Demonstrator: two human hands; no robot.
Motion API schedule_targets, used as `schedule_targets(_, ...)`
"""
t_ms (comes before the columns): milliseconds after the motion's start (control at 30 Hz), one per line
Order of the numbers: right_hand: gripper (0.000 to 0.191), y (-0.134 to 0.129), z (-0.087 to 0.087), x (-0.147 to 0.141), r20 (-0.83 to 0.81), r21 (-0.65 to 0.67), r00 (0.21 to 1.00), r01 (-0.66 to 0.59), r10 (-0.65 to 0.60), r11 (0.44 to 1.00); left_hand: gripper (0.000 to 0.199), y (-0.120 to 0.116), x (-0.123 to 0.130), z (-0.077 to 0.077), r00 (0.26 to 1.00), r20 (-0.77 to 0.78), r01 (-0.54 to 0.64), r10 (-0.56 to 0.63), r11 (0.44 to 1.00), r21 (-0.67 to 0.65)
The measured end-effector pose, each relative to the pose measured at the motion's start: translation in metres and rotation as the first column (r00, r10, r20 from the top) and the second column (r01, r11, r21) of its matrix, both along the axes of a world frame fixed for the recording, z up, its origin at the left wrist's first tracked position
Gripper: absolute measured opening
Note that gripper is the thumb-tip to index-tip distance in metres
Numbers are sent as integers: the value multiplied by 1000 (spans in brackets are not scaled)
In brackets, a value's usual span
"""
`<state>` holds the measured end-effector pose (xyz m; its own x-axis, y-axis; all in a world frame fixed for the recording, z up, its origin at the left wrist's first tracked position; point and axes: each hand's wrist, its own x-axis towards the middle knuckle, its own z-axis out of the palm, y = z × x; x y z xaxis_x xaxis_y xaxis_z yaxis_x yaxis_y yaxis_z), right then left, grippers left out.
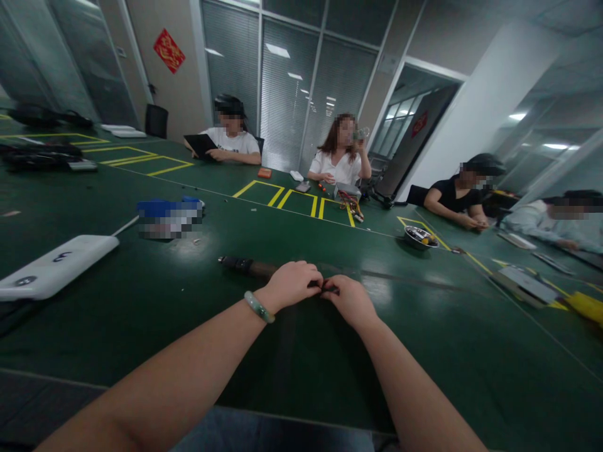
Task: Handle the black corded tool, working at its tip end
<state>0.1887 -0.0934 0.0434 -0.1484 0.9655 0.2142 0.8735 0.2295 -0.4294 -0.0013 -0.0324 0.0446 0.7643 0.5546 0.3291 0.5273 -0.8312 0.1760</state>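
My left hand (293, 286), with a green bangle (259, 306) on its wrist, meets my right hand (349, 302) just above the table in front of me. Fingers of both hands are pinched together around something small and dark, mostly hidden by the fingertips. A dark rod-like object (257, 268), black with a brownish section and a shiny tip, lies on the table behind my left hand, which covers its right end. Whether the pinched piece belongs to it I cannot tell.
The green table (155, 333) carries a white power strip (61, 263) at left, a blurred blue-and-white item (169, 216), a metal bowl (420, 237) of small things, a grey box with wires (347, 192) and a pale box (525, 284). Several people sit across.
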Motion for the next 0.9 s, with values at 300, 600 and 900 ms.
schedule_targets(300,8,4,-10,1,-209,31,977,-44,49,999,21,-7,-3,10,999,-17,-38,37,999,-15)
schedule_targets(600,3,6,-16,-10,-134,44,991,-2,8,999,21,-13,-2,12,997,-50,-55,55,998,1)
schedule_targets(900,3,6,-12,-5,-169,-4,986,3,-4,1000,13,-13,-3,14,996,-87,-32,34,999,23)
